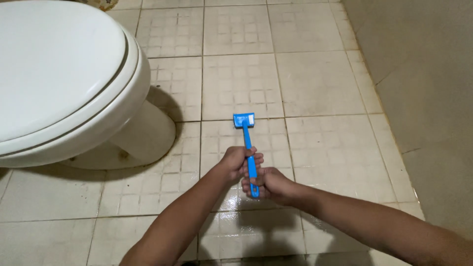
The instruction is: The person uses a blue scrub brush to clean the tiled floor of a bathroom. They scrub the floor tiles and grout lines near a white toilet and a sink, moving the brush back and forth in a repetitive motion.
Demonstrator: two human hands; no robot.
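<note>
A blue long-handled scrub brush point(247, 139) points away from me, its small rectangular head point(244, 120) resting on the cream tiled floor point(320, 83). My left hand point(235, 161) is wrapped around the middle of the handle. My right hand point(270, 184) grips the near end of the handle, just behind and to the right of the left. Both forearms reach in from the bottom edge of the view.
A white toilet point(64, 83) with its lid down fills the upper left, its base point(148, 135) standing close to the left of the brush. A beige wall point(423, 74) runs along the right side. The tiles near my hands look wet and shiny.
</note>
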